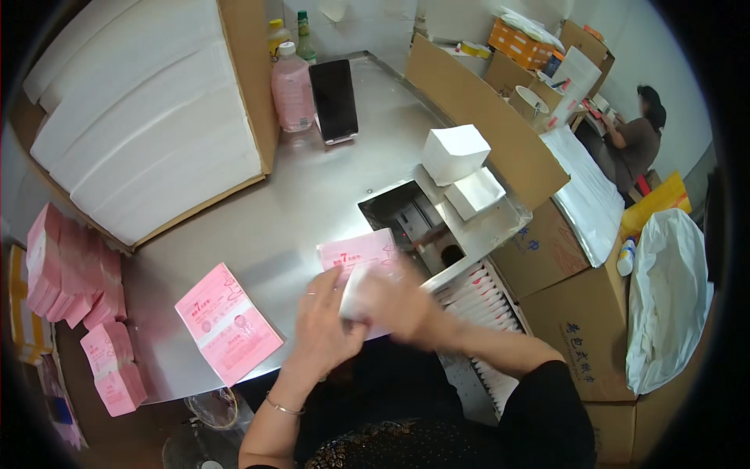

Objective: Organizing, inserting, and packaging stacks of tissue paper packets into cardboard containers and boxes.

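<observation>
Both my hands meet over the front edge of the steel table (pixel 312 195). My left hand (pixel 324 320) and my right hand (pixel 394 301) together hold a white wad (pixel 353 291) and a pink plastic packet (pixel 361 252); the motion is blurred. The white wad sits at the packet's near end, between my fingers. A stack of flat pink packets (pixel 228 324) lies on the table just left of my left hand.
A big carton of white pads (pixel 148 109) stands at the left. Pink filled packets (pixel 70 266) pile at the far left. A pink bottle (pixel 291 90), a dark phone (pixel 334 98), a sealing machine (pixel 422 227), white boxes (pixel 455 152) and brown cartons (pixel 578 313) surround the table. Another person (pixel 637 137) sits at the back right.
</observation>
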Demonstrator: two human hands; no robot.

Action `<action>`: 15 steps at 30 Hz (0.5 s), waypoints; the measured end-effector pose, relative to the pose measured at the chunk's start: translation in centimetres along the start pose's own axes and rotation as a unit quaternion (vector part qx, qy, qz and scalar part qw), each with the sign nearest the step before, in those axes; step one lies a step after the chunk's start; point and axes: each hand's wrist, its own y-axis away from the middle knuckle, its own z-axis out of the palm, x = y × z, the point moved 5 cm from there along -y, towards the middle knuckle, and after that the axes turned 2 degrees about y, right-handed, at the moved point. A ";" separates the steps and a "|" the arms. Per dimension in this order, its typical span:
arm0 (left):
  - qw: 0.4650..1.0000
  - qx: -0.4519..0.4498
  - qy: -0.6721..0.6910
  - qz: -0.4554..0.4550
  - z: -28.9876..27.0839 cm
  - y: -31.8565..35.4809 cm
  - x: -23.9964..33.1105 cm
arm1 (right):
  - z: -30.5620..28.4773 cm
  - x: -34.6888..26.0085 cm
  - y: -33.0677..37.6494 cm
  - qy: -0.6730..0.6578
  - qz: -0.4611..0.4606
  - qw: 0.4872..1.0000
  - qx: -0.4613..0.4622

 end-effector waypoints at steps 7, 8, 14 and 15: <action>0.985 0.044 -0.139 -0.087 0.8 -1.2 1.1 | 5.7 3.1 -4.2 0.053 0.177 0.968 -0.168; 0.981 0.079 -0.137 -0.110 0.9 -1.4 0.4 | 6.8 1.9 -3.4 0.095 0.104 0.980 -0.138; 0.968 -0.012 -0.239 -0.078 -0.6 -0.5 0.7 | -4.2 9.9 2.3 0.246 0.295 0.917 0.110; 0.960 -0.012 -0.261 -0.099 -0.6 -0.6 1.0 | -5.2 11.2 3.1 0.323 0.312 0.888 0.099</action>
